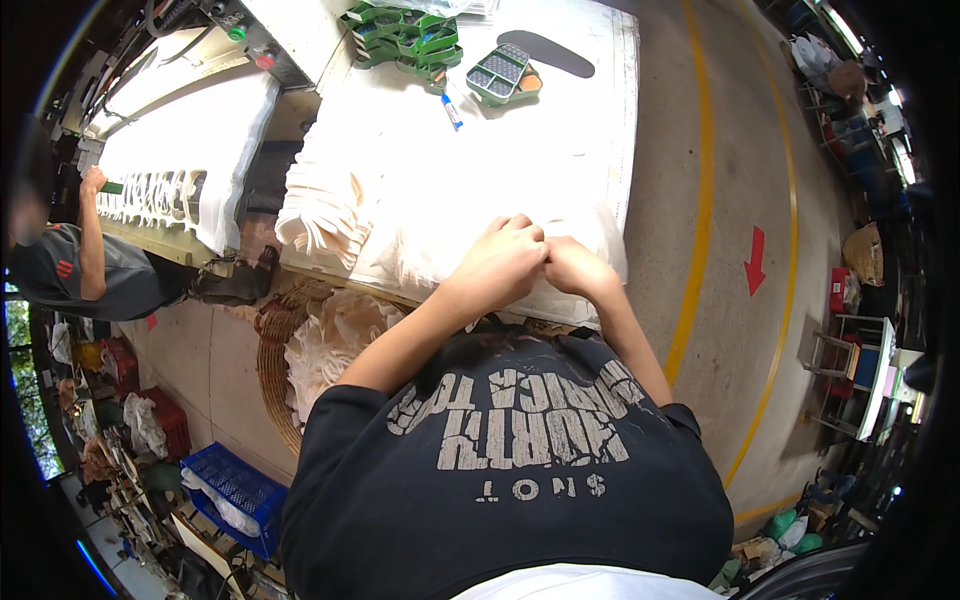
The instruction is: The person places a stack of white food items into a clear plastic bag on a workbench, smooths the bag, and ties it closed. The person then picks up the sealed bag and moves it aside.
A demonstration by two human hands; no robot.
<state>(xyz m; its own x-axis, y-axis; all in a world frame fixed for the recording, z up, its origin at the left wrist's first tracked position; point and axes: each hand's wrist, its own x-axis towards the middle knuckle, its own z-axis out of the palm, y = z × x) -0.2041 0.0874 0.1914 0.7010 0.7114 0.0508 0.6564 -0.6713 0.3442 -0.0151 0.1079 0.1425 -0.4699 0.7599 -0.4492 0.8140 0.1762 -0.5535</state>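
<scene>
At the near edge of the white table (540,165), my left hand (505,258) and my right hand (578,268) meet, their fingers curled in toward each other. Thin white material (603,232), cloth or film, lies around and under them; what sits between the fingertips is hidden. A pile of thin cream-white pieces (420,262) spreads just left of my left hand. Farther left, more cream-white pieces (322,205) stand stacked in a fanned heap.
Green trays (405,40), a compartmented green box (498,72), a blue marker (452,112) and a dark insole-shaped piece (548,54) lie at the table's far side. A wicker basket (272,370) of cream pieces stands below left. A co-worker (90,255) works at another table on the left.
</scene>
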